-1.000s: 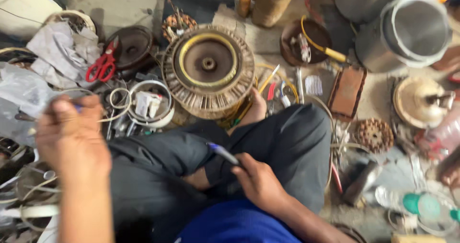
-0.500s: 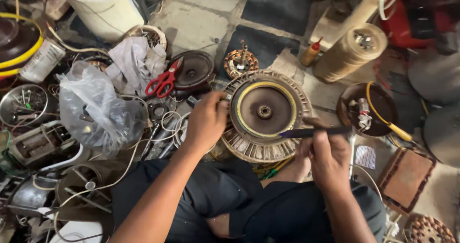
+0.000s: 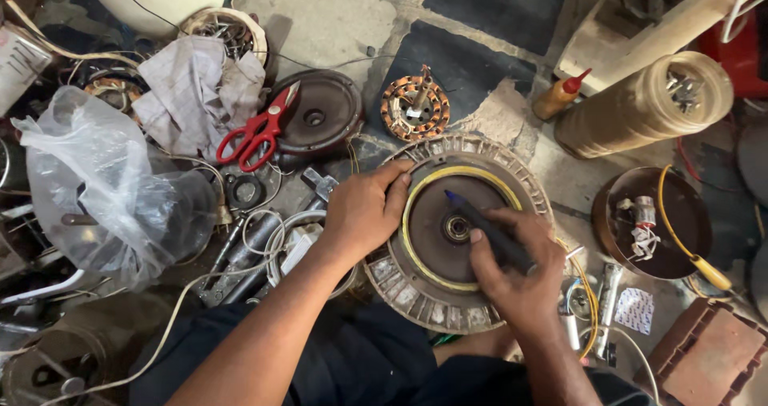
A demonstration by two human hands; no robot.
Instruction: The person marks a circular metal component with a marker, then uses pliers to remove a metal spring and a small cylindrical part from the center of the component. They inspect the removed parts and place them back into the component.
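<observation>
centre frame: my left hand (image 3: 364,214) clamps the round motor stator (image 3: 460,230) by its rim, steadying it. my right hand (image 3: 520,270) grips a dark marker (image 3: 488,230), tip toward the hub.

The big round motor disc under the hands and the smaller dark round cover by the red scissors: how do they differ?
The motor disc is larger, with a ribbed pale rim and a yellow ring around its dark centre; the dark cover is smaller, plain and brown all over. The disc is gripped at its edge by the left hand while the right hand holds a dark tool over its hub; the cover lies untouched, the scissors overlapping its edge. Both are round, lie flat, and have a central hole.
</observation>
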